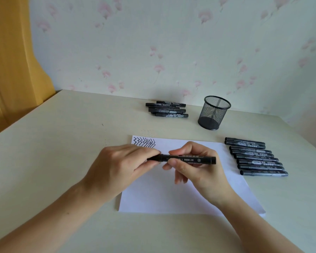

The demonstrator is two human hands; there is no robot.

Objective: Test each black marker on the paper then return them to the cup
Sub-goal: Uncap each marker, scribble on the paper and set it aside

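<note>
A black marker (193, 159) lies level above the white paper (171, 198), held by both hands. My left hand (120, 167) grips its cap end on the left. My right hand (195, 172) pinches the barrel between thumb and fingers. The cap looks seated on the barrel. Several black zigzag lines (144, 143) mark the paper's top left corner. The black mesh cup (214, 113) stands at the back, with no marker showing in it. Several markers (255, 157) lie in a row right of the paper, and a small pile of markers (167, 109) lies left of the cup.
The pale table (53, 161) meets a flowered wall at the back. An orange curtain (11, 61) hangs at the left. Bare tabletop lies left of the paper and in front of it.
</note>
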